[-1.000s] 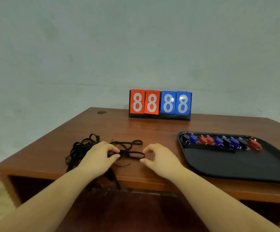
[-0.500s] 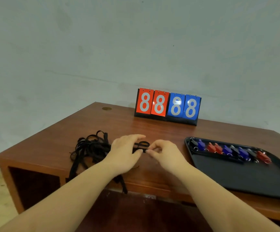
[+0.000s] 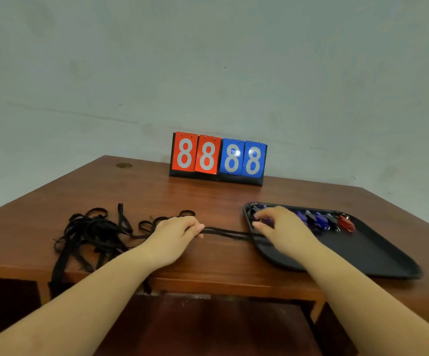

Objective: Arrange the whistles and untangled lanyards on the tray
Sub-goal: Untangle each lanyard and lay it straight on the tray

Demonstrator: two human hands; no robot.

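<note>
A tangled heap of black lanyards (image 3: pixel 92 232) lies on the left of the wooden table (image 3: pixel 208 199), some strands hanging over the front edge. One black lanyard (image 3: pixel 226 233) is stretched flat between my hands. My left hand (image 3: pixel 176 233) pinches its left end beside the heap. My right hand (image 3: pixel 280 228) holds the other end over the left rim of the black tray (image 3: pixel 362 255). A row of blue, black and red whistles (image 3: pixel 321 220) lies along the tray's far edge, partly hidden by my right hand.
A flip scoreboard (image 3: pixel 218 159) showing 88 in red and 88 in blue stands at the back of the table against the wall. The tray's near right corner overhangs the front edge of the table.
My hands were close together on one lanyard by the heap. My right hand has moved right to the tray, drawing the lanyard out straight; my left hand stayed near the heap.
</note>
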